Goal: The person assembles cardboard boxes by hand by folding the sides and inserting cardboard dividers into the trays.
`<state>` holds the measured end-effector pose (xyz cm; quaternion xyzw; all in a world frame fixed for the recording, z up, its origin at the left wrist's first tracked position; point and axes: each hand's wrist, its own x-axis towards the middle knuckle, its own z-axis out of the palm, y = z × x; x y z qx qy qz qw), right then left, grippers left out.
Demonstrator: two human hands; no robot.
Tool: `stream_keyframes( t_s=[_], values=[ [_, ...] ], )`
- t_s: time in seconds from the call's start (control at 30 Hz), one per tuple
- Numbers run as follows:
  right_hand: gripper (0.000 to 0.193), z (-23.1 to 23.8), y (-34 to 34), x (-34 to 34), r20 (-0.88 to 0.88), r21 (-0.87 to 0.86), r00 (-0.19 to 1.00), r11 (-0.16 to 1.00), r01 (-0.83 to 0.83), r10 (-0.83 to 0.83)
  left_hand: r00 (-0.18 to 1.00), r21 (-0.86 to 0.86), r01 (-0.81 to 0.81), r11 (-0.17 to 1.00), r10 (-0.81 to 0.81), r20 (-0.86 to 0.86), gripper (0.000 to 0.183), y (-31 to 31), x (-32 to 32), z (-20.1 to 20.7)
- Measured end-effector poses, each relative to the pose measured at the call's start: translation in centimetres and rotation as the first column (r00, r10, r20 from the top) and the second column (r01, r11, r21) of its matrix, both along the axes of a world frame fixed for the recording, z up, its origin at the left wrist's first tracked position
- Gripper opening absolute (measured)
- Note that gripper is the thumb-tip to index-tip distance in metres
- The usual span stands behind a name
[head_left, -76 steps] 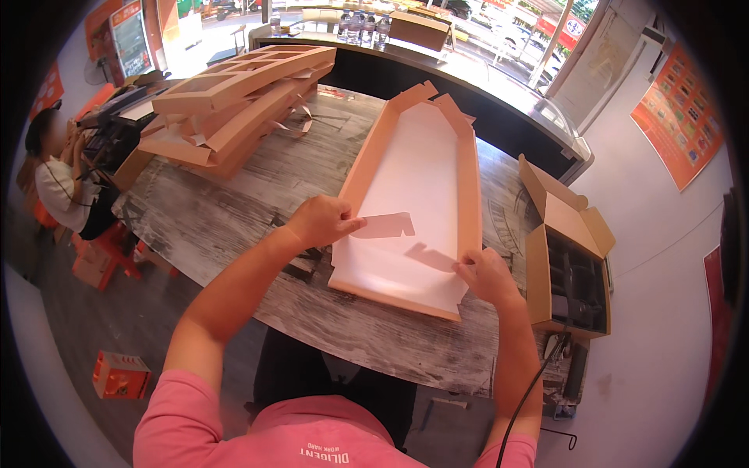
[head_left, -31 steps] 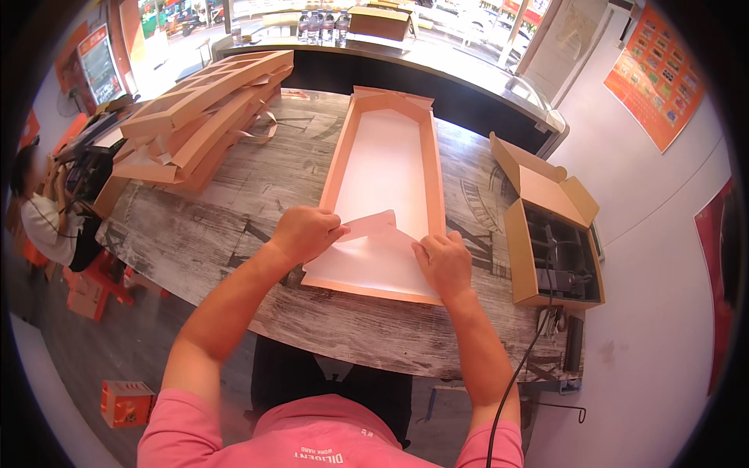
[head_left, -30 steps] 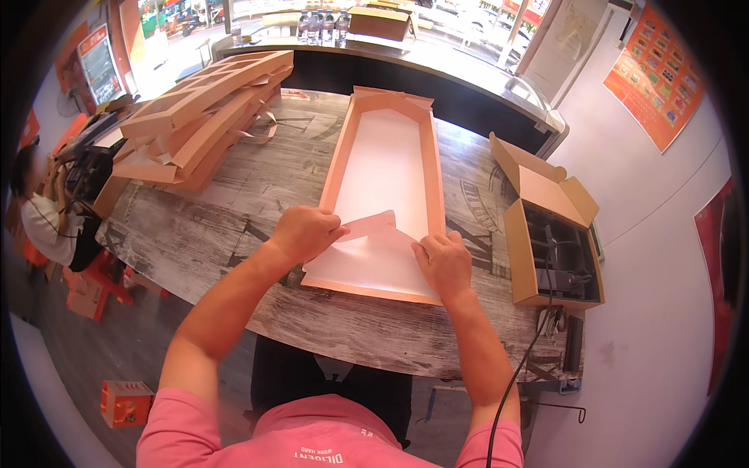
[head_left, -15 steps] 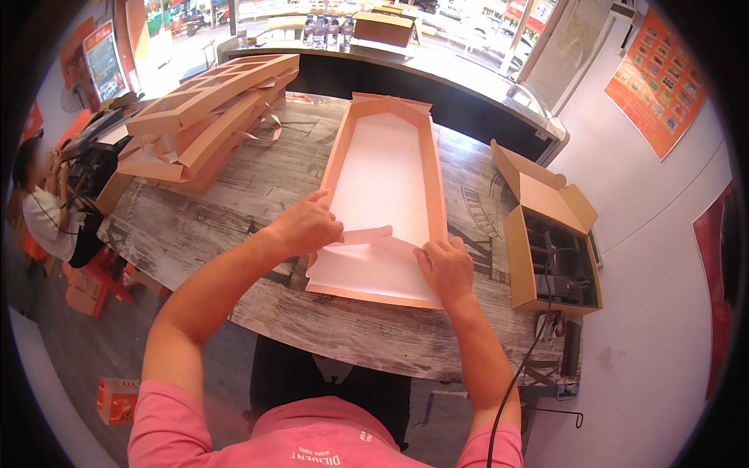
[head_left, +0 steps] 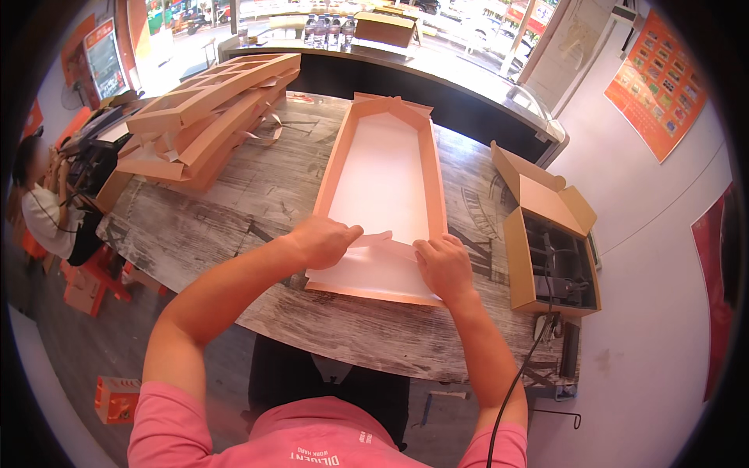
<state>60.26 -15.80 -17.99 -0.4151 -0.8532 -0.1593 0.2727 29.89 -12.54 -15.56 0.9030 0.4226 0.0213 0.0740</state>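
Note:
A long cardboard box tray (head_left: pixel 381 175) with a white inside lies lengthwise before me, its far end folded to a peak. Its side walls stand up, while the near end flap (head_left: pixel 363 276) slopes outward flat toward the table's near edge. My left hand (head_left: pixel 321 242) is closed at the near left corner, fingertips pinching the small inner tab (head_left: pixel 373 239). At the near right corner my right hand (head_left: pixel 443 264) is closed round the wall and flap edge. The fingers partly hide both corners.
Stacked cardboard trays (head_left: pixel 207 117) stand at the left on the wood-patterned table (head_left: pixel 234 218). An open carton (head_left: pixel 519 257) with black gear sits at the right, a cable (head_left: pixel 511 390) running from it. Behind stands a counter with bottles (head_left: pixel 328 33). A person (head_left: pixel 51 210) sits far left.
My left hand has moved inward and slightly nearer, from the left wall to the tab at the corner. My right hand stays at its corner, with fingers slightly shifted.

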Motion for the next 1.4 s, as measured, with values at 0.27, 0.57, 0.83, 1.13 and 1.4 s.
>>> stream_keyframes(
  t_s=[0.27, 0.57, 0.83, 1.13, 1.4],
  values=[
    [0.004, 1.0, 0.2, -0.3, 0.092, -0.144, 0.996, 0.989, -0.007, 0.02, 0.997, 0.02, -0.006, 1.0, 0.007, -0.081, 0.015, -0.4, 0.7, 0.1],
    [0.012, 1.0, 0.5, -1.1, 0.081, -0.264, 0.996, 0.962, 0.066, -0.046, 0.994, 0.135, 0.095, 0.986, -0.088, -0.059, 0.009, -0.2, 0.2, -1.0],
    [0.014, 1.7, -0.6, 0.6, -0.19, -0.284, 0.982, 0.958, -0.046, -0.009, 0.977, 0.057, 0.064, 0.996, -0.074, 0.198, 0.053, -0.5, -1.8, -0.3],
    [0.014, 1.4, -0.5, 2.7, -0.223, -0.259, 0.972, 0.957, -0.132, 0.074, 0.915, 0.287, 0.193, 0.938, -0.278, 0.292, 0.052, -0.9, -5.5, -1.8],
    [0.03, 1.6, -0.4, 3.1, 0.005, -0.174, 0.986, 0.971, -0.165, 0.168, 0.918, 0.317, 0.315, 0.895, -0.372, 0.137, 0.044, -0.4, -6.5, -1.0]
  ],
)
